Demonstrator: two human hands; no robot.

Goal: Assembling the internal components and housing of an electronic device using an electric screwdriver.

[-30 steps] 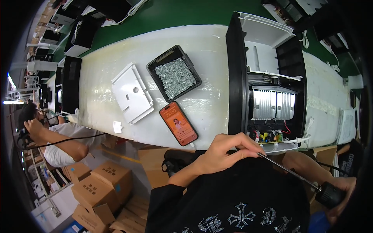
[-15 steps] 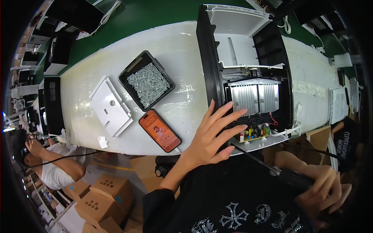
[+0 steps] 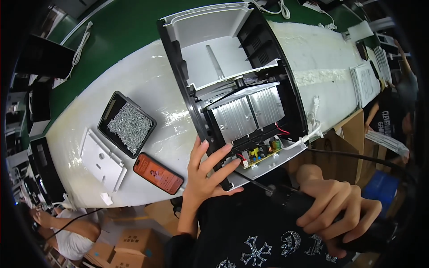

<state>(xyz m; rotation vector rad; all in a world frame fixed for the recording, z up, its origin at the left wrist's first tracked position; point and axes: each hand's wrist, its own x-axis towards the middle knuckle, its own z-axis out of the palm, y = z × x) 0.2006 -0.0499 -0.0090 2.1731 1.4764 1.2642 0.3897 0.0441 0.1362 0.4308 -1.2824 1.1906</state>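
A black appliance casing (image 3: 286, 76) lies with its inside facing up. Within it are a ribbed silver heatsink (image 3: 234, 117) and a small circuit board (image 3: 261, 154) close to its near edge. My left hand (image 3: 203, 172) spreads its fingers over the casing's near left corner, the fingertips next to the board and the thumb below the edge. Wrapped in my right hand (image 3: 339, 207) is a black corded electric screwdriver (image 3: 290, 198). Its thin shaft points left, to the near edge of the casing by my left thumb; the tip's contact is hidden.
A black tray of screws (image 3: 129, 125), a white plastic panel (image 3: 102, 161) and a phone (image 3: 158, 173) lie to the left. A power cord (image 3: 315, 118) rests right of the casing. Cardboard boxes (image 3: 136, 243) stand below the table; other people are at both sides.
The whole view has swung, so the casing and tray appear farther left. My left fingers have drawn back from the heatsink to the casing's corner. The screwdriver has stayed in my right hand.
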